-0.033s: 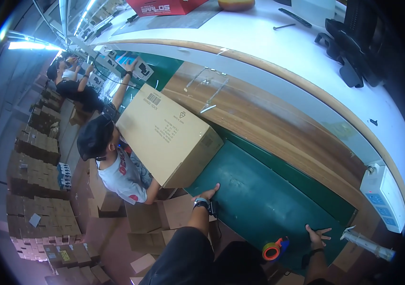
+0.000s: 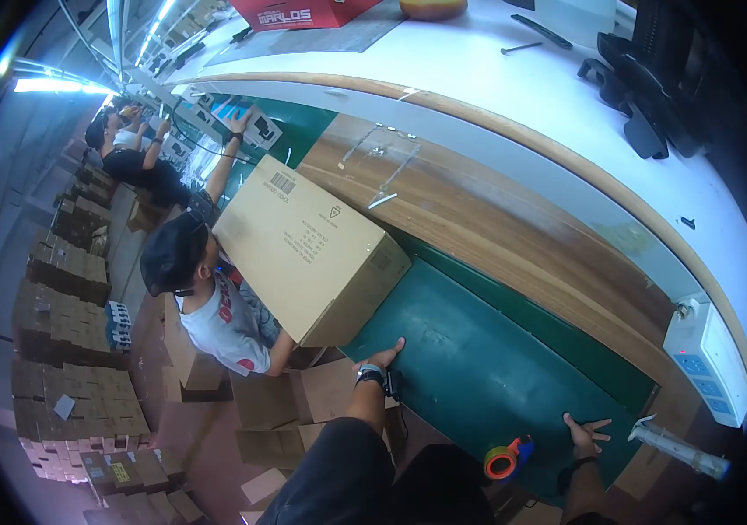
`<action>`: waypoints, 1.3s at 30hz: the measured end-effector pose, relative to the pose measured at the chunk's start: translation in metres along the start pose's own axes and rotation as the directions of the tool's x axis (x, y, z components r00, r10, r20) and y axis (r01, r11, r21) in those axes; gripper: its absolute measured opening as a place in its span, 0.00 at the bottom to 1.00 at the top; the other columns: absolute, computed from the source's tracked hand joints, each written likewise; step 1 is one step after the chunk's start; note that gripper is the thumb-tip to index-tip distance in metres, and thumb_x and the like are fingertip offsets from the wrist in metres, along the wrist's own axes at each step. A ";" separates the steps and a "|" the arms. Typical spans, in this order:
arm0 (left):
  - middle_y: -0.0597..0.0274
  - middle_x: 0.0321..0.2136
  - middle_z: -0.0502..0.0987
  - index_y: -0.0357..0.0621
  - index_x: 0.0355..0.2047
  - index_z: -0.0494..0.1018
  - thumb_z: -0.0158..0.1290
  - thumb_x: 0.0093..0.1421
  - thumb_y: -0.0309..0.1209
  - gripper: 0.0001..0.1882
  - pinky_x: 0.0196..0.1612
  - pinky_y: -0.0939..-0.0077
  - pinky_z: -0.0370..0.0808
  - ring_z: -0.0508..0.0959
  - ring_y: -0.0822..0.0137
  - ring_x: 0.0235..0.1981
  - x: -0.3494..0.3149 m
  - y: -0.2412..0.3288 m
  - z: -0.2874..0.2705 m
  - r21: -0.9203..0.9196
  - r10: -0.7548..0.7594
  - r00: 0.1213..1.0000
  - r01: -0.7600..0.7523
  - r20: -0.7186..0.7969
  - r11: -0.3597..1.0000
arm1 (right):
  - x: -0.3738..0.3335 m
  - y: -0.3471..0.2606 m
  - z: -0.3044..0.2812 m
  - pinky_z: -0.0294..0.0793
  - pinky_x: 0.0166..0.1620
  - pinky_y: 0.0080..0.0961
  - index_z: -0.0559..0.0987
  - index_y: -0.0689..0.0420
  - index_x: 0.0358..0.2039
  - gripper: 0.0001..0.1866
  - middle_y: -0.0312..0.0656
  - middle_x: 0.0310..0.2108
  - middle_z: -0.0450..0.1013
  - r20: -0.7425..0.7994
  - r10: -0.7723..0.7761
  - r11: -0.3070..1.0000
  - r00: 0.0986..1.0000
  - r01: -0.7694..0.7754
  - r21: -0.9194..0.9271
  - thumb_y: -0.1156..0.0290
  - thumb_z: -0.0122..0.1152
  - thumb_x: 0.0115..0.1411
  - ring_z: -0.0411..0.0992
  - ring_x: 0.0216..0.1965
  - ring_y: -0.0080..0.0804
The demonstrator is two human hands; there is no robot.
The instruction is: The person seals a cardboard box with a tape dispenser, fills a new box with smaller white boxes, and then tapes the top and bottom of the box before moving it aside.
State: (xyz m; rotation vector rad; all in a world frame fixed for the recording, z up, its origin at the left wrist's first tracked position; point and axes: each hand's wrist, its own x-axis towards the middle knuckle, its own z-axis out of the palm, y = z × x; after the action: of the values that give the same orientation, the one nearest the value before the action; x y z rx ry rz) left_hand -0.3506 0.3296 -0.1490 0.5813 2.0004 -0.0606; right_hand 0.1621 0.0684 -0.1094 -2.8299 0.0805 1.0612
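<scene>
My left hand (image 2: pixel 382 357) rests on the near edge of a green-topped bench (image 2: pixel 469 350), holding nothing, its thumb stretched out over the surface. Farther right, my right hand (image 2: pixel 585 432) touches the same green top with its fingers spread. Between the two, nearer my right hand, a tape dispenser (image 2: pixel 502 462) in orange and blue lies by the bench's front edge. A big brown cardboard box (image 2: pixel 303 249) stands on the bench beyond my left hand.
A co-worker (image 2: pixel 224 315) in a white shirt and dark cap is beside the box. Open cartons (image 2: pixel 264 407) stand on the floor to the left. A white power strip (image 2: pixel 706 372) and a wrapped tube (image 2: pixel 680 448) are at the right. Above runs a white shelf (image 2: pixel 478 74).
</scene>
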 end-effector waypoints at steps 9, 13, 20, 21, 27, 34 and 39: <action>0.52 0.60 0.69 0.40 0.62 0.63 0.64 0.51 0.58 0.47 0.61 0.62 0.66 0.70 0.54 0.58 0.038 -0.013 0.027 -0.159 0.171 0.985 -0.170 -0.004 0.973 | 0.016 0.011 0.001 0.35 0.65 0.71 0.14 0.38 0.66 0.82 0.60 0.67 0.06 -0.031 0.044 0.999 0.999 -0.044 0.003 0.42 0.80 0.37 0.17 0.65 0.82; 0.53 0.59 0.70 0.40 0.62 0.64 0.64 0.51 0.57 0.47 0.61 0.62 0.67 0.71 0.54 0.57 0.056 -0.024 0.016 -0.192 0.166 0.986 -0.167 -0.020 0.967 | 0.013 0.007 0.012 0.30 0.65 0.70 0.15 0.39 0.66 0.81 0.63 0.66 0.07 -0.013 0.014 1.000 1.000 -0.014 -0.026 0.38 0.77 0.37 0.18 0.65 0.83; 0.56 0.63 0.65 0.46 0.65 0.60 0.60 0.49 0.63 0.51 0.63 0.56 0.52 0.63 0.55 0.62 0.038 -0.009 0.032 -0.105 0.171 0.985 -0.170 0.005 0.980 | 0.027 0.024 -0.001 0.29 0.65 0.70 0.16 0.40 0.67 0.80 0.65 0.67 0.10 -0.053 -0.027 0.998 0.998 0.024 -0.056 0.36 0.76 0.38 0.20 0.66 0.82; 0.54 0.59 0.70 0.41 0.62 0.64 0.66 0.50 0.57 0.47 0.61 0.64 0.66 0.71 0.56 0.57 0.035 -0.010 0.028 -0.155 0.169 0.985 -0.173 -0.041 0.973 | 0.022 0.018 0.001 0.29 0.65 0.70 0.16 0.40 0.67 0.80 0.65 0.67 0.10 -0.041 -0.022 0.998 0.999 0.019 -0.065 0.36 0.76 0.39 0.21 0.66 0.82; 0.55 0.59 0.70 0.42 0.62 0.64 0.66 0.50 0.56 0.47 0.61 0.64 0.66 0.72 0.56 0.57 0.016 -0.008 0.015 -0.128 0.130 0.986 -0.142 -0.101 0.982 | 0.012 0.011 0.010 0.28 0.65 0.70 0.17 0.41 0.67 0.80 0.66 0.68 0.12 -0.074 -0.022 0.996 0.997 0.016 -0.083 0.35 0.75 0.39 0.21 0.66 0.83; 0.53 0.59 0.70 0.41 0.62 0.63 0.66 0.50 0.56 0.47 0.62 0.64 0.65 0.71 0.56 0.58 0.020 -0.006 0.018 -0.170 0.139 0.989 -0.144 -0.040 0.975 | 0.010 0.006 0.006 0.34 0.64 0.71 0.15 0.40 0.66 0.80 0.64 0.66 0.08 -0.054 0.000 1.000 0.999 -0.001 -0.025 0.39 0.77 0.40 0.19 0.65 0.85; 0.54 0.62 0.66 0.44 0.64 0.62 0.62 0.49 0.62 0.50 0.64 0.58 0.51 0.62 0.55 0.63 0.059 -0.027 0.015 -0.161 0.120 0.993 -0.114 0.024 0.980 | -0.003 -0.001 0.008 0.38 0.64 0.71 0.14 0.39 0.66 0.81 0.63 0.66 0.06 -0.009 -0.018 0.999 1.000 0.019 0.030 0.42 0.79 0.39 0.18 0.64 0.85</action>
State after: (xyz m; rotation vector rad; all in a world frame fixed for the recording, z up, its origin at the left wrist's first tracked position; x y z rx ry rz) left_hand -0.3716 0.3239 -0.2119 0.5892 1.9141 0.1595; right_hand 0.1546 0.0703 -0.1128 -2.8037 0.0700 1.0346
